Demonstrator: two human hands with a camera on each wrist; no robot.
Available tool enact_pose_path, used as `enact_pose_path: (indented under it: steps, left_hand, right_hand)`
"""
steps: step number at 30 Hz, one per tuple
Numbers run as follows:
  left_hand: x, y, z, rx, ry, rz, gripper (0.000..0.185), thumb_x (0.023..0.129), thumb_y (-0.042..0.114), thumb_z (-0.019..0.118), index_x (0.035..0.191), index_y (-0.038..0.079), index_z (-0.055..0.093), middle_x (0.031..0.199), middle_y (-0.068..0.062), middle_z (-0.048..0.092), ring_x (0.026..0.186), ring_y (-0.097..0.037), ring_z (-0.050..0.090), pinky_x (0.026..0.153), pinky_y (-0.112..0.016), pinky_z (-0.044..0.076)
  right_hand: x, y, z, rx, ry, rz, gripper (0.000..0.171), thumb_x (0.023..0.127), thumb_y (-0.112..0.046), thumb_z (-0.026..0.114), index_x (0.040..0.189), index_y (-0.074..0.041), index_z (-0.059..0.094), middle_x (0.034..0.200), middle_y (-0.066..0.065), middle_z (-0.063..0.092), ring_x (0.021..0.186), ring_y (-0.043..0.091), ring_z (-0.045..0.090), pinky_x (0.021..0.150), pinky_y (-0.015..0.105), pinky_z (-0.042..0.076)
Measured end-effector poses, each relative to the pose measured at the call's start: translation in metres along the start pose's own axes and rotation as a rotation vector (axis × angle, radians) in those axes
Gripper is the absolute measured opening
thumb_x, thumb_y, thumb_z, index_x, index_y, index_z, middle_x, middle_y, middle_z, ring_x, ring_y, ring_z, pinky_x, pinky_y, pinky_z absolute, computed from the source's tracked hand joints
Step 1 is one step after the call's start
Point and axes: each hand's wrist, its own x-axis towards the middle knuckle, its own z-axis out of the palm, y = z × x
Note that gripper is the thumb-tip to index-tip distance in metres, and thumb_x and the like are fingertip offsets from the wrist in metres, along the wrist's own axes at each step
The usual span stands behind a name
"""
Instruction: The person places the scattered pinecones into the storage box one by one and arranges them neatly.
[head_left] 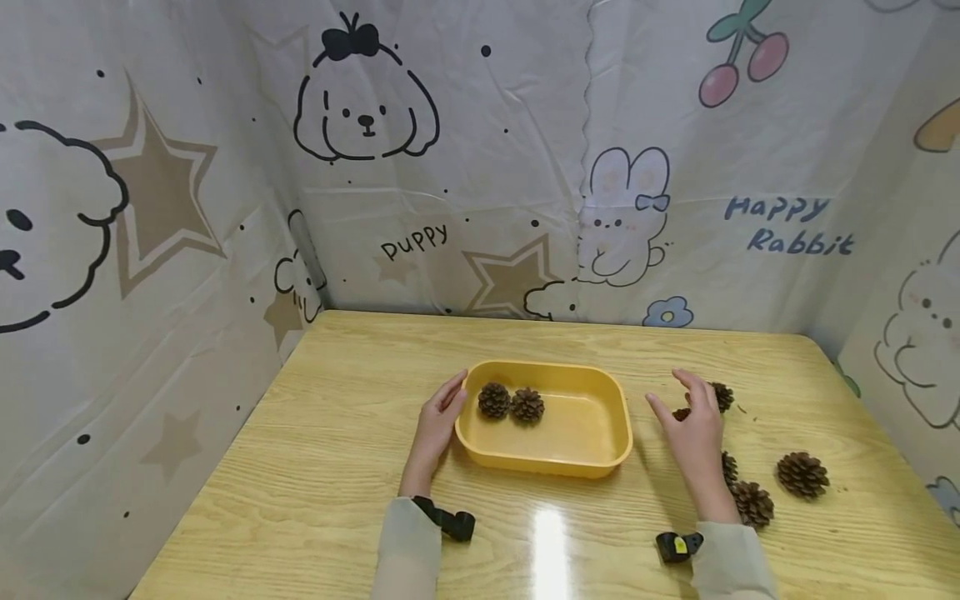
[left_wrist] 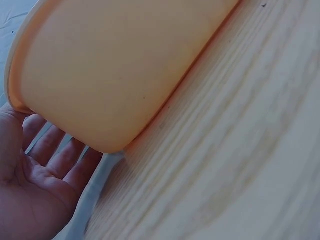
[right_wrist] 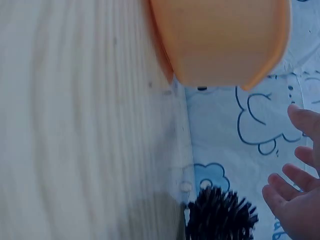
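Clearly, the fingers (head_left: 453,392) of the left hand (head_left: 435,429) lie straight against the left end wall of the yellow tray (head_left: 600,454), thumb near the rim; they grip nothing, and the flat contact looks like a way of steadying the tray so it does not slide on the counter (head_left: 300,467). The left wrist view agrees: an open palm (left_wrist: 35,185) sits beside the tray's rounded corner (left_wrist: 100,85), fingers extended.

Just right of frame centre, the right hand (head_left: 697,433) hovers with its fingers (head_left: 693,387) spread and relaxed, holding nothing. It stands over a pine cone (head_left: 722,396) lying on the counter right of the tray, and a second small dark bit shows under the palm; whether the fingers touch either one I cannot tell. In the right wrist view the open fingers (right_wrist: 295,185) are apart from a dark cone (right_wrist: 220,217) at the bottom edge.

Inside the tray, two cones (head_left: 511,402) rest side by side, touching, at its left end. More loose cones lie at lower right: one by the wrist (head_left: 752,502), one partly hidden behind it, and one farther right (head_left: 802,474). A cartoon-printed sheet (head_left: 525,167) walls the counter.
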Motion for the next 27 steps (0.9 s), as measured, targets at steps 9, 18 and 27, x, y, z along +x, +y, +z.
enact_pose_path:
  steps: [9, 18, 27]
  left_hand:
    - [0.013, -0.03, 0.0, -0.006, 0.006, 0.003, 0.044, 0.102, 0.029, 0.053, 0.145, 0.019, 0.05, 0.151, -0.006, 0.049, 0.14, -0.025, 0.046, 0.116, -0.042, 0.04]
    - [0.013, -0.03, 0.0, 0.001, 0.01, 0.014, 0.045, 0.102, 0.028, 0.053, 0.145, 0.016, 0.05, 0.15, -0.009, 0.049, 0.14, -0.027, 0.046, 0.115, -0.041, 0.041]
    - [0.012, -0.029, 0.0, 0.002, 0.0, 0.015, 0.045, 0.102, 0.029, 0.052, 0.146, 0.018, 0.048, 0.151, -0.008, 0.048, 0.14, -0.026, 0.046, 0.115, -0.042, 0.041]
  right_hand:
    - [-0.002, 0.007, -0.019, -0.123, -0.059, 0.115, 0.054, 0.09, -0.011, 0.071, 0.136, 0.005, 0.048, 0.142, 0.028, 0.041, 0.131, 0.046, 0.041, 0.106, 0.064, 0.039]
    - [0.001, 0.012, -0.028, -0.28, -0.296, 0.254, 0.066, 0.092, -0.015, 0.068, 0.144, 0.009, 0.036, 0.146, 0.037, 0.03, 0.131, 0.054, 0.034, 0.107, 0.067, 0.035]
    - [0.002, 0.017, -0.031, -0.332, -0.394, 0.234, 0.06, 0.092, -0.009, 0.066, 0.14, 0.013, 0.038, 0.138, 0.042, 0.033, 0.12, 0.059, 0.041, 0.097, 0.068, 0.042]
